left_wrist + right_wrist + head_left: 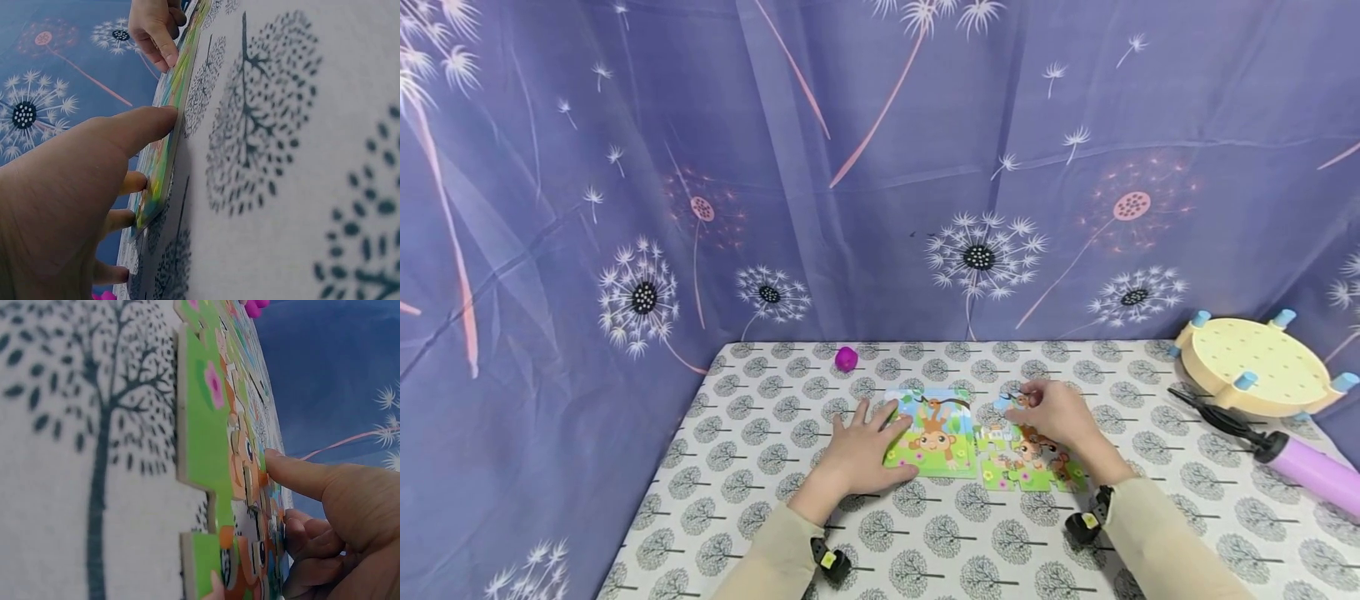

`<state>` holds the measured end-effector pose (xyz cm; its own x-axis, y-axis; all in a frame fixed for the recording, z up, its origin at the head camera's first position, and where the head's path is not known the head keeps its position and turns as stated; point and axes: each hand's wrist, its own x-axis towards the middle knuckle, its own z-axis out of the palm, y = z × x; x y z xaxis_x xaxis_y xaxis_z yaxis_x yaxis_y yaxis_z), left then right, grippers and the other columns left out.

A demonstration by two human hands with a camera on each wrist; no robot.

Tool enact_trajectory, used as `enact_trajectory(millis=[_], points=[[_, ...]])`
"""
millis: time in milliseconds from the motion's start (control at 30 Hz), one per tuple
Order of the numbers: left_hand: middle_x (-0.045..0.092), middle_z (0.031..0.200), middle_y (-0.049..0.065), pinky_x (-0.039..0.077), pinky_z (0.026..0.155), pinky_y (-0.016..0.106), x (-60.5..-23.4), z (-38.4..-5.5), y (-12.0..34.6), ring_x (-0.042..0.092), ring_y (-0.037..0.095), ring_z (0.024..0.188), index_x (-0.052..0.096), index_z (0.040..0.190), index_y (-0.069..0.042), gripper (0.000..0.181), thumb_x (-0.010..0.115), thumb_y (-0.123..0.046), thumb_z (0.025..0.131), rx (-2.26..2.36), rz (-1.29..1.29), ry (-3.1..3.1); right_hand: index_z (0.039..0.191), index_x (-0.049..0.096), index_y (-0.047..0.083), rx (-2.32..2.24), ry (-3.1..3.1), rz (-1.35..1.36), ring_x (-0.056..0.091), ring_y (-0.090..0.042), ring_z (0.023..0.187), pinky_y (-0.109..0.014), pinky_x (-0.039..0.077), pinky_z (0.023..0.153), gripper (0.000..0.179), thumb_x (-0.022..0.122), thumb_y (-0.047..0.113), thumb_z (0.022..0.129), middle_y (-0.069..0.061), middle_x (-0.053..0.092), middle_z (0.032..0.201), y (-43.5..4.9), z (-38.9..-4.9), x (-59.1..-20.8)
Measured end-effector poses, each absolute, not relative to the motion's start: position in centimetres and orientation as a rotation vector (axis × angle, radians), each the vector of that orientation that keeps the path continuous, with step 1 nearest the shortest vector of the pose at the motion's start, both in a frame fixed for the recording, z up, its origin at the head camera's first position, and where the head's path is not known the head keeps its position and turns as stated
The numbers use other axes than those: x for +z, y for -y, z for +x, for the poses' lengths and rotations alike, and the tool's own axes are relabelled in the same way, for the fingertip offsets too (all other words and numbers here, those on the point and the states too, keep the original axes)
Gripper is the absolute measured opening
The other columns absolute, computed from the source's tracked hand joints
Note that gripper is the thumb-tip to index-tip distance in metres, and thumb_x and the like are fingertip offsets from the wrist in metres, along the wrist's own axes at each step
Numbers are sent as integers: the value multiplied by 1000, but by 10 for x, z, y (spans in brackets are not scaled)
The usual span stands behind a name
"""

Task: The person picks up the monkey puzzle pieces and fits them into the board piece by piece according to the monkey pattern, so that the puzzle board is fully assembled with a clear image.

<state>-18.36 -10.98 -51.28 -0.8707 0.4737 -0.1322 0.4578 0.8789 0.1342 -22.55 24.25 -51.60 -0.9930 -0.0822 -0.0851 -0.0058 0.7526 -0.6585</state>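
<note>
My left hand (865,450) lies with fingers spread over the left edge of a square monkey picture board (943,437). In the left wrist view, the thumb and fingertips touch that board's edge. Right of it lies a partly assembled jigsaw puzzle (1000,475) with the same monkey picture; its loose pieces have gaps between them. My right hand (1060,412) is over the puzzle's upper part, thumb and fingers curled about a puzzle piece (1019,401) with an orange tail on it. The right wrist view shows the thumb close over the pieces; the fingertips are partly hidden.
A small purple ball-like object (846,359) sits near the table's back edge. To the right are a cream, blue-legged stool-like toy (1255,367) and a lilac pump-like tool (1315,475) with a black end. A dandelion-print curtain (880,208) hangs behind the tree-print tablecloth (700,525).
</note>
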Motion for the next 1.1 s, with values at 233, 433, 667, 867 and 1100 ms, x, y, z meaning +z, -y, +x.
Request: enact_trajectory(millis=[233,433,667,867,1100], points=[[19,173,-1,21,108,84,-512,-184,109,19,51,152,34,164,-34,87,46,-82,91,142,722,-2884,124,63,-2,-1147,-2757,-98,44,-17,65,-29,41,56,51,82,31,91,-5,55,87,-247,-226,-514],[20,172,-1,21,108,84,-511,-183,109,20,52,152,32,165,-32,89,47,-82,91,161,712,-2881,124,61,-1,-1224,-2713,-159,43,-15,65,-28,40,56,42,78,25,95,-5,54,88,-253,-226,-515],[19,172,-6,19,107,85,-514,-184,107,18,50,153,32,164,-31,90,48,-81,91,177,712,-2876,120,65,5,-1186,-2815,-227,58,-23,85,-38,50,72,40,81,29,93,-9,62,103,-255,-222,-517],[19,172,-10,20,107,84,-516,-184,105,18,47,153,33,164,-26,90,48,-79,93,195,735,-2876,119,66,7,-1236,-2840,-265,66,-28,99,-42,53,80,38,81,29,93,-8,66,107,-258,-221,-520],[20,172,-10,22,108,83,-516,-186,105,20,47,153,32,165,-25,93,48,-80,92,166,740,-2892,123,67,6,-1247,-2855,-284,58,-17,69,-29,48,59,36,79,23,94,-4,67,102,-263,-220,-521]])
